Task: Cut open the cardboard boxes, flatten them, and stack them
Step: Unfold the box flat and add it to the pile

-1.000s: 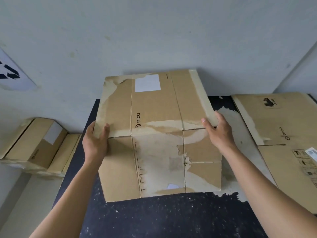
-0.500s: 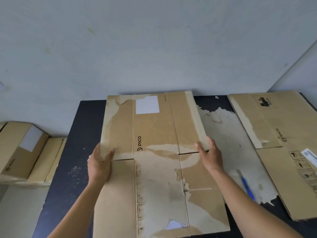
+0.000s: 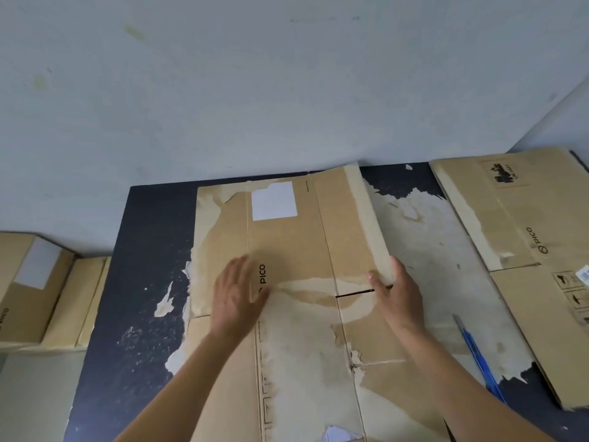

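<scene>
The flattened PICO box (image 3: 287,250) lies centred on the table (image 3: 143,282), left grip (image 3: 237,295) spread flat on it, likely pinning it, while right grip (image 3: 398,295) pinches its 3 o'clock edge, probably to square it.

Wall (image 3: 287,90) blocks behind, blue cutter (image 3: 478,355) lies right

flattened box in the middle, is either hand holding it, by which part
The right hand holds the flattened box by its right edge, thumb on top; the left hand only presses flat on it.
</scene>
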